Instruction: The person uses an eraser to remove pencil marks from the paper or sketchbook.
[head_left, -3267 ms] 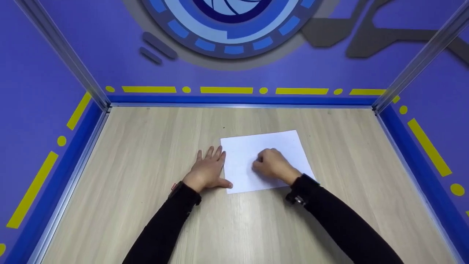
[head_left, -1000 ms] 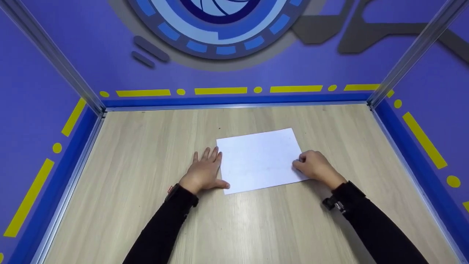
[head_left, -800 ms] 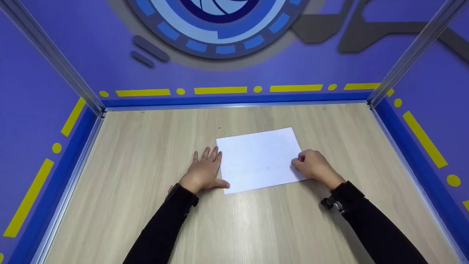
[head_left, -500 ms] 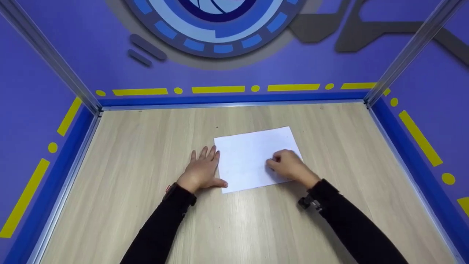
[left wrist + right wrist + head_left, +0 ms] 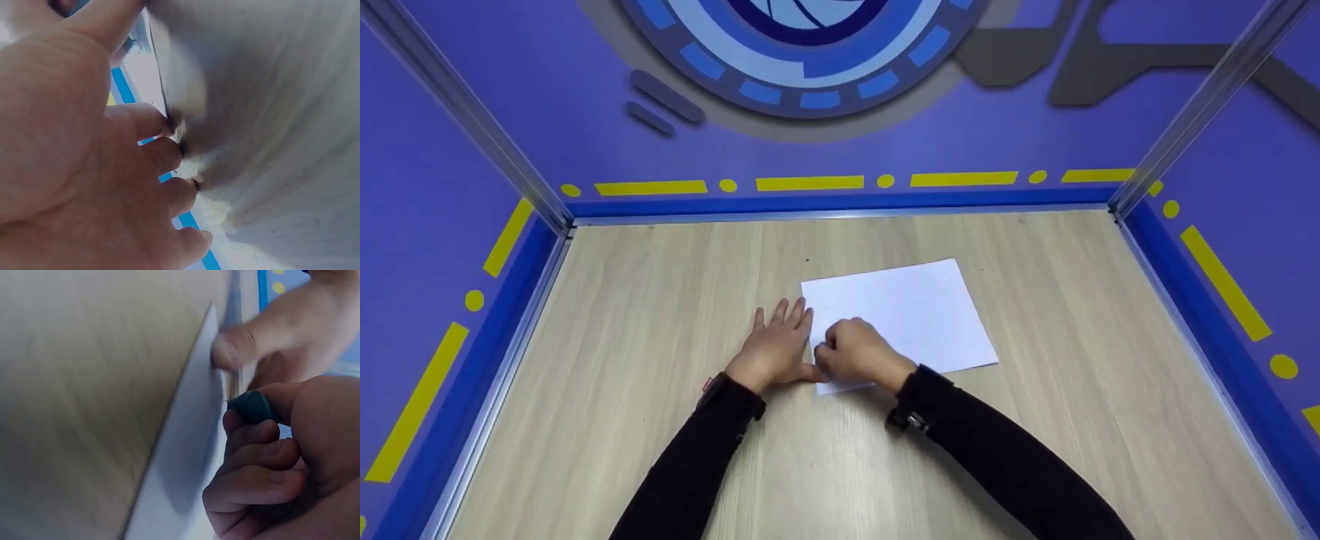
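A white sheet of paper (image 5: pixel 904 311) lies flat on the wooden table, slightly turned. My left hand (image 5: pixel 772 351) rests palm down with spread fingers at its left edge; the thumb lies over the near left corner. Close beside that thumb, my right hand (image 5: pixel 859 351) is over the left part of the sheet with curled fingers. In the right wrist view it pinches a small dark teal block (image 5: pixel 254 408), eraser-like, between thumb and fingers, its tip close to the paper. From the head view the block is hidden. The left wrist view shows my left fingertips (image 5: pixel 188 191) against the tabletop.
The pale wooden table (image 5: pixel 675 277) extends around the sheet. A blue back wall (image 5: pixel 997 142) with yellow marks and two side walls enclose it, joined by metal corner posts. A tiny dark speck lies behind the paper.
My right hand has swept from the sheet's right edge across to its left edge, fingers still curled. My left hand and the paper have stayed in place.
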`<state>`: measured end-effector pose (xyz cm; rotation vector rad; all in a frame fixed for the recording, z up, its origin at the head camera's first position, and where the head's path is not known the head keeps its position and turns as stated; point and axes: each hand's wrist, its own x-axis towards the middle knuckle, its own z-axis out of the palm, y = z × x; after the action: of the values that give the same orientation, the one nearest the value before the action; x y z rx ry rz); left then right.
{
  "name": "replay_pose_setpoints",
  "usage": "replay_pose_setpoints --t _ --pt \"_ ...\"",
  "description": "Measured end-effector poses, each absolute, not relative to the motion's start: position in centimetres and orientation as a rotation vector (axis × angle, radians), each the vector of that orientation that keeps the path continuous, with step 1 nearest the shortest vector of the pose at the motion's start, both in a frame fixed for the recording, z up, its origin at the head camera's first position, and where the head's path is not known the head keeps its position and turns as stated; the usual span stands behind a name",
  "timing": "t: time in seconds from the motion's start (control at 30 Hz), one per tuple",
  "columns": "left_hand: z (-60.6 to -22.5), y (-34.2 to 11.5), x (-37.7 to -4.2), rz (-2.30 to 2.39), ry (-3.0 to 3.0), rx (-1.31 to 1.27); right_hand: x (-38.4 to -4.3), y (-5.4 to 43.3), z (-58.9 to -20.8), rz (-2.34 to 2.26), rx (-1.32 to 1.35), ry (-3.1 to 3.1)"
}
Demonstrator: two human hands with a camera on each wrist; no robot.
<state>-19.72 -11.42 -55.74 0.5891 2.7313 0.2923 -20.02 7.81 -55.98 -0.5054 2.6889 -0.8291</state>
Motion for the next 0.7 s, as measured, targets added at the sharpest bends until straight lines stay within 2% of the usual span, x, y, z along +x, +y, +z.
replay_pose_setpoints --t 0.17,0.33,0.53,0.7 --pt "-56.6 -11.4 -20.5 0.314 2.717 0.589 -20.2 8.0 -56.3 -0.79 -0.537 2.761" --pt "-56.8 -11.3 -20.8 0.269 2.711 0.594 -20.6 10.0 -56.2 -0.784 -0.444 2.778" --pt "-54.7 -11.0 -19.7 0.234 2.693 0.56 -21.3 14.5 -56.2 -0.837 -0.281 2.758" --pt "-54.6 -11.1 -19.2 0.249 2.694 0.535 -21.7 19.4 -56.3 -0.866 -0.221 2.763"
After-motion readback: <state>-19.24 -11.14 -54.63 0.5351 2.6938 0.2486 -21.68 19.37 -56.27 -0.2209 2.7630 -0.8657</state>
